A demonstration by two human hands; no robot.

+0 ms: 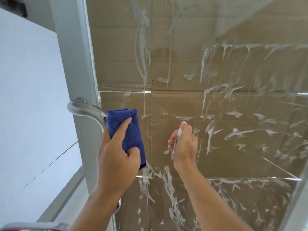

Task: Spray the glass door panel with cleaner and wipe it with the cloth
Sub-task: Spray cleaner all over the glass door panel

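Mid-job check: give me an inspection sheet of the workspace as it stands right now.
Surface: glass door panel carries white streaks and smears across most of it; brown cardboard shows behind.
Job's things: folded blue cloth; small clear spray bottle, nozzle pointing up.
Clutter: nothing seen.
Grippers: left hand grips the cloth, held off to the glass's left edge; right hand wraps the bottle, a finger on its top.
Cables: nothing seen.
Surroundings: metal door handle and pale frame left of the glass; white wall beyond.
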